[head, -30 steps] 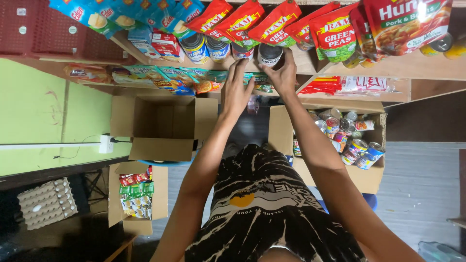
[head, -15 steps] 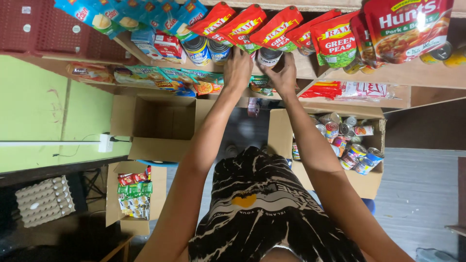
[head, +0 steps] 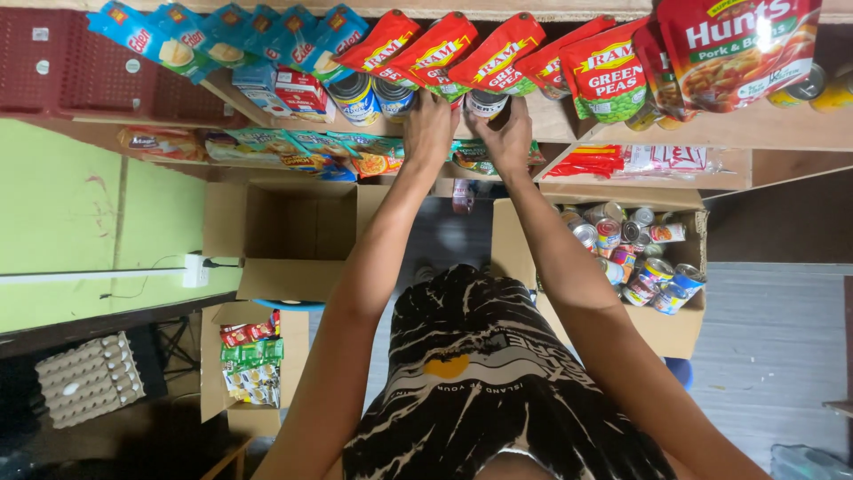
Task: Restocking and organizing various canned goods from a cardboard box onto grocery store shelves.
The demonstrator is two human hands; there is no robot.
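Note:
Both my arms reach up to a wooden shelf (head: 684, 133). My right hand (head: 508, 133) is wrapped around a small tin can (head: 486, 104) with a pale label, which stands at the shelf's edge. My left hand (head: 429, 127) presses against the same can from the left, just right of two other cans (head: 373, 96). Red pouches (head: 444, 49) hang in a row above the hands.
Blue pouches (head: 222, 36) hang at the upper left, and green-and-red pouches (head: 613, 76) at the upper right. A cardboard box (head: 675, 329) full of several cans sits below right. An open cardboard box (head: 293, 240), a smaller box of snack packs (head: 253, 356) and an egg tray (head: 87, 378) lie lower left.
Both hands have moved the can further onto the shelf, closer to the row of cans. The view has shifted slightly.

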